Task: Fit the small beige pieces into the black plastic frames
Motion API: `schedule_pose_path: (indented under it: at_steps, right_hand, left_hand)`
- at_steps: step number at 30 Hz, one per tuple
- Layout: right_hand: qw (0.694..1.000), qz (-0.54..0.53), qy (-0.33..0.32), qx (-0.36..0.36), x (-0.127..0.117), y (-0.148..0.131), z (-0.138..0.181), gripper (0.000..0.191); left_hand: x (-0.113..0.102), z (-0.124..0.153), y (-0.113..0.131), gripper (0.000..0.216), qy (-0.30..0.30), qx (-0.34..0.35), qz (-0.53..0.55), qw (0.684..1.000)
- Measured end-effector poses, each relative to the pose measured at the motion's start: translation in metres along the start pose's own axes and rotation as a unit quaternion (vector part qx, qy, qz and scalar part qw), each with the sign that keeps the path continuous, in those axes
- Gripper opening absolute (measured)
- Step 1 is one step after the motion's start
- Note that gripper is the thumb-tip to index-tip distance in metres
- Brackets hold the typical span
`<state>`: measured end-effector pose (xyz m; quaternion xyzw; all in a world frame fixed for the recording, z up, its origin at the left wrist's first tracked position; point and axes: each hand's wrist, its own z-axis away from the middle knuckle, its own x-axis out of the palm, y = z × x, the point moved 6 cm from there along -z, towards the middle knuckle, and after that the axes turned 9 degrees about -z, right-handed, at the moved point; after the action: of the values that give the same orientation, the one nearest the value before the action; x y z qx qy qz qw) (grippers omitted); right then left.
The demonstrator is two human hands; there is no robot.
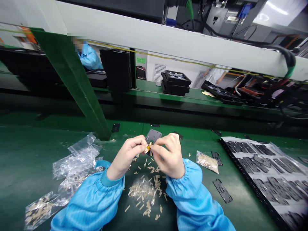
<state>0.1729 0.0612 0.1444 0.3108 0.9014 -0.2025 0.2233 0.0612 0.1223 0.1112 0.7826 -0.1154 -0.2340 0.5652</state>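
Note:
Both my hands meet above the green bench, in blue sleeves. My left hand pinches a small yellow tab at its fingertips. My right hand is closed too, its fingers pressed to the same tab and to a flat grey plate that stands up just behind the fingers. Which hand bears the plate I cannot tell. Below the hands lie many small beige strips, loose and on a clear bag.
Empty and part-filled clear bags lie at the left. A small bag of beige pieces and loose black plates lie at the right, beside a black tray of plates. A green post slants up ahead. Another person in blue works behind.

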Motion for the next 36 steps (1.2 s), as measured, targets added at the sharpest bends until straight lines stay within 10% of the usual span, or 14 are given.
schedule_pose_path:
  at_steps: [8,18,26,36]
  right_hand:
    - [0.999,0.002,0.034,-0.012,-0.004,0.000,0.001,0.016]
    - [0.987,-0.152,0.031,0.045,-0.003,0.005,-0.001,0.017]
    - [0.939,-0.230,0.112,0.229,-0.001,0.024,0.005,0.009]
    - [0.940,-0.202,0.146,0.235,0.000,0.019,0.009,0.014]
  left_hand:
    - [0.001,0.001,0.000,0.021,-0.003,0.005,-0.011,1.000]
    - [-0.014,0.012,0.024,0.020,0.159,0.100,-0.212,0.959]
    - [-0.008,0.021,0.034,0.016,0.208,0.155,-0.277,0.925]
    - [0.006,0.031,0.041,0.012,0.221,0.198,-0.342,0.892]
